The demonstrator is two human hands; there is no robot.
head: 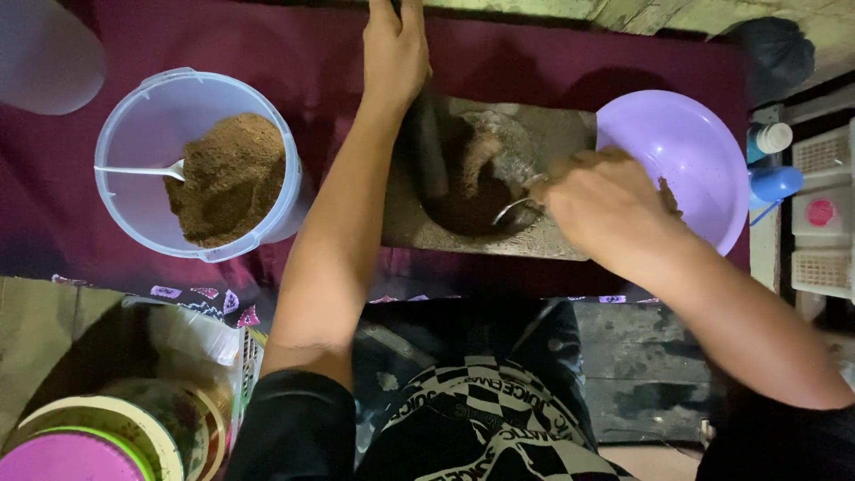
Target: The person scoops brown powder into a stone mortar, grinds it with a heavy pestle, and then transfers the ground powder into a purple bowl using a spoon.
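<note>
Nearest the camera, the person's lap in a black printed garment fills the lower centre. At the lower left stand stacked round lids (85, 441) in pink, green and cream, next to a clear plastic bag (191, 343).

Beyond the lap, the right hand (606, 209) is closed around the handle of a metal spoon (521, 207). The spoon bowl rests in the dark brown paste (472, 191) inside the flat stone grinding slab (485, 174). The slab lies between the two forearms, on a maroon cloth (303, 53).

Just right of the slab, touching its edge, sits a purple plastic bowl (690, 147); the right hand partly covers its rim. Left of the slab, apart from both hands, stands a clear plastic tub (147, 125) holding brown ground powder (232, 178) and a white spoon (142, 170).

Farthest out, the left hand (394, 49) rests at the far edge of the slab, fingers curled down over a dark object; what it grips cannot be determined.
</note>
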